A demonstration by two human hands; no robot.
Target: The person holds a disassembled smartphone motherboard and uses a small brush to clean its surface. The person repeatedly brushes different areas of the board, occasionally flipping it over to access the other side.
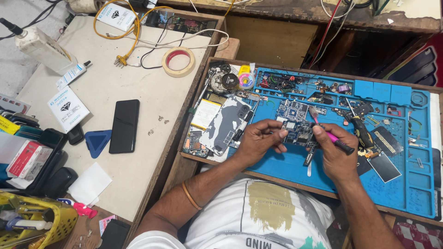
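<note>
Right hand (333,150) grips pink brush (323,127); left hand (259,140) steadies circuit board (297,131).

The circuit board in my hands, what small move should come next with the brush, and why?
Probably a short sweep of the pink-handled brush across the circuit board: the right hand has the bristles just above it, while the left hand steadies its edge over the blue mat.

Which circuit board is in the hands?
The blue circuit board pinched in the left hand, brush-holding right hand beside it; the other board lies untouched on the mat behind.
</note>
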